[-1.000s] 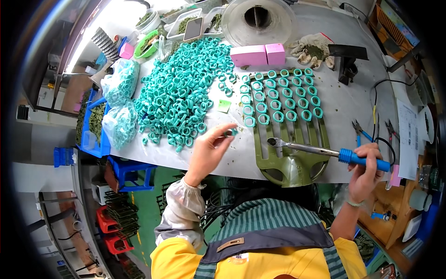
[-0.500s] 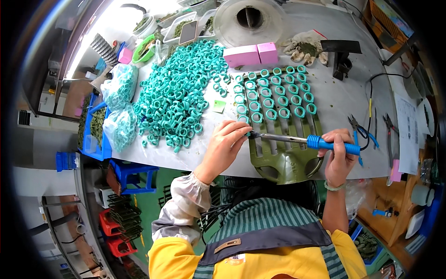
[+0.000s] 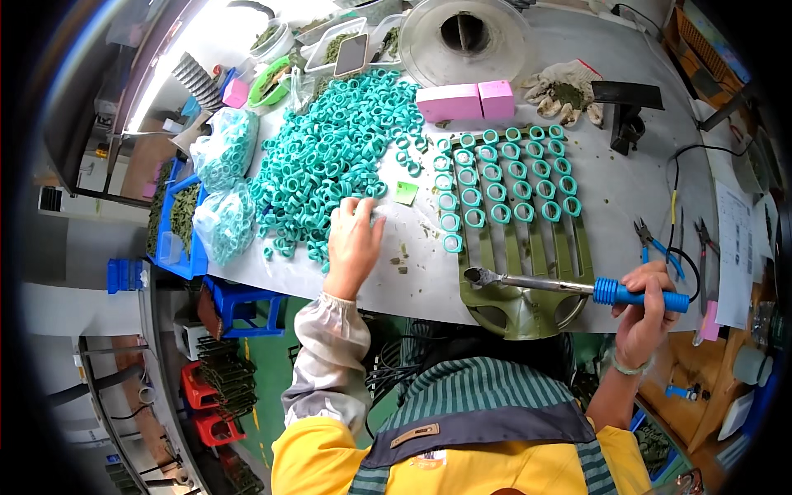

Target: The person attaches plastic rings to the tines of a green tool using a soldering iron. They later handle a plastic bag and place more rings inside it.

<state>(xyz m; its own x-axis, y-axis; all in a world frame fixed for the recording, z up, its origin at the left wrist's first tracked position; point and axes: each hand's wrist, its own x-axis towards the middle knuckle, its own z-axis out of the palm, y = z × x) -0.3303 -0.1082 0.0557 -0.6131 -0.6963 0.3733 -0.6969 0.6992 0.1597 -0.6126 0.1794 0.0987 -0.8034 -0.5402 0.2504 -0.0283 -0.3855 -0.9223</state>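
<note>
My left hand (image 3: 355,246) reaches over the near right edge of a large pile of teal wax rings (image 3: 330,140), fingers stretched out against it. In my right hand (image 3: 646,312) is a soldering iron by its ribbed blue handle (image 3: 615,293). Its broad dark tip hovers over the near part of an olive-green slotted frame (image 3: 520,307). Teal rings (image 3: 522,189) stand in rows along the bars of that frame, with one ring (image 3: 452,242) lowest on the leftmost row. Whatever lies under my left fingertips is hidden.
A small green note (image 3: 405,193) lies between pile and frame. Behind stand pink blocks (image 3: 450,103), a glove (image 3: 565,89) and a black stand (image 3: 624,115). Pliers (image 3: 656,247) lie at right beside the iron's cable. Bags of rings (image 3: 224,223) sit at left.
My left hand has left the iron's tip and moved left to the pile. My right hand has drawn the iron right and nearer. One more ring shows low on the leftmost row.
</note>
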